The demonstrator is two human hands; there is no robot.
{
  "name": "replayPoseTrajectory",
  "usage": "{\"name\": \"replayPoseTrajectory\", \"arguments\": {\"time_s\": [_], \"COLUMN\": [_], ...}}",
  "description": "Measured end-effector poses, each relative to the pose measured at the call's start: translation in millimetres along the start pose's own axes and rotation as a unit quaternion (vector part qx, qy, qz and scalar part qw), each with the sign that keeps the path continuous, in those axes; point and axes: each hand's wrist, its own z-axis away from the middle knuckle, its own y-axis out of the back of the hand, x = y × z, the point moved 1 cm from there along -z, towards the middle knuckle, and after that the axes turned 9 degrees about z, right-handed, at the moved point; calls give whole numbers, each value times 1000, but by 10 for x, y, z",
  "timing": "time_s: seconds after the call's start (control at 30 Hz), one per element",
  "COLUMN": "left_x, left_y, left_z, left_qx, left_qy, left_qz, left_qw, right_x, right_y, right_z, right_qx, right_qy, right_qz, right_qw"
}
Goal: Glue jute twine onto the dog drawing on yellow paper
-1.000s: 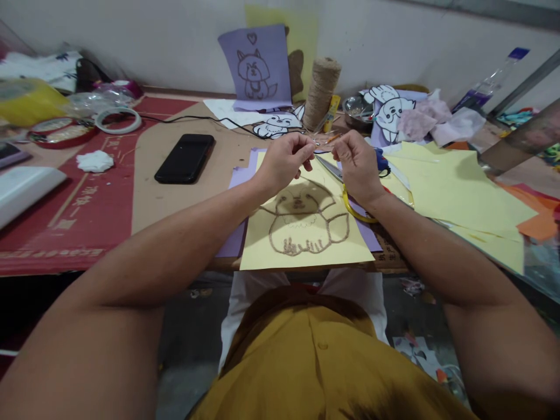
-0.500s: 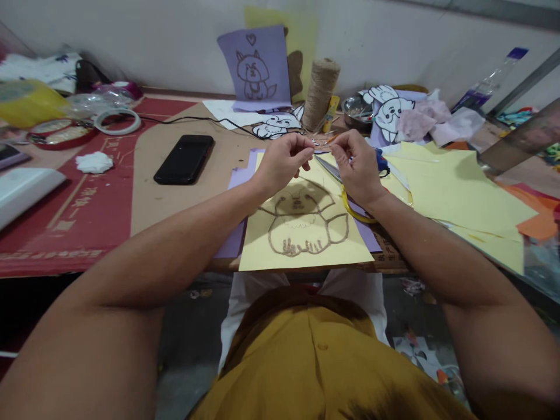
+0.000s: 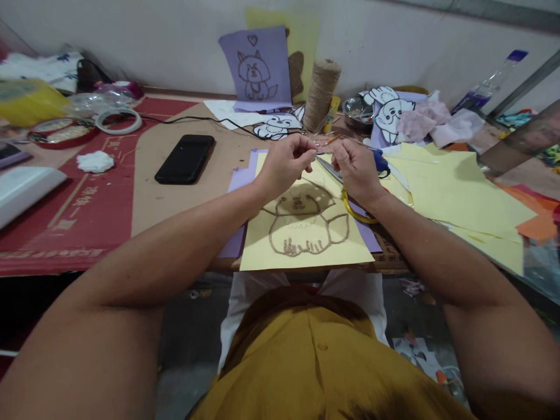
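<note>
My left hand [image 3: 291, 158] and my right hand [image 3: 356, 169] are raised a short way apart, both closed in a pinch over the top of a yellow sheet [image 3: 254, 254]. Whatever sits between the fingertips is too fine to make out. On that sheet is an animal figure [image 3: 298, 248] outlined in brown, its upper part shaded by my hands. Scissors with a yellow handle [image 3: 349, 209] show beneath my right hand, their blades pointing up and left. A purple sheet [image 3: 234, 204] lies partly under the yellow one. Behind my hands stands a spool of brown twine [image 3: 322, 93].
Left of the sheets lies a black phone [image 3: 186, 158], with a white tape roll [image 3: 118, 121] farther back. A purple fox picture [image 3: 258, 67] leans on the wall. To the right are a metal bowl [image 3: 356, 111], yellow paper [image 3: 455, 186] and a bottle [image 3: 490, 87].
My fingertips have shifted slightly, and the right fingers are curled in more tightly. The sheets, scissors and other things look unchanged apart from a small camera shift.
</note>
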Motion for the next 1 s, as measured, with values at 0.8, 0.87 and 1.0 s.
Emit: {"name": "replayPoseTrajectory", "arguments": {"time_s": [0.8,0.87,1.0], "left_x": [51,50,59], "left_y": [-14,-17,-15], "left_z": [37,37,47], "left_qx": [-19,-24,-42], "left_qy": [105,111,113], "left_qz": [74,75,79], "left_qw": [991,991,990], "right_x": [-12,-20,-65], "right_y": [10,23,44], "right_z": [1,-2,-3], "right_qx": [38,26,9], "right_qy": [39,29,9], "right_qz": [-43,-33,-17], "right_qw": [998,999,1000]}}
